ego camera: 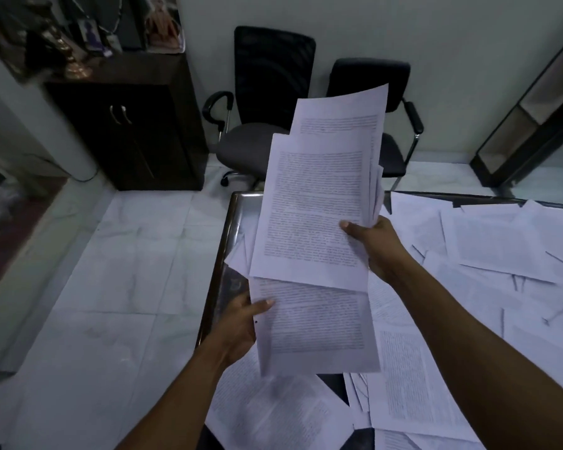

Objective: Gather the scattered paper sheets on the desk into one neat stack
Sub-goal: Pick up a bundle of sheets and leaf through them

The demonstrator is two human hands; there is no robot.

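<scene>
Right hand (376,245): thumb pinches several fanned sheets (316,206) at their right edge. Left hand (241,323): thumb pinches a lower sheet (319,326). Both bundles held above the surface (223,254); loose sheets (501,241) scattered across it.

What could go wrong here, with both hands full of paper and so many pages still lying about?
The right hand pinches a fanned bundle by one edge only, so loose pages may slip out. The left hand holds a second sheaf that is not squared with the first; merging them could crease corners. Sheets overhang the desk edge and might slide to the floor.
</scene>
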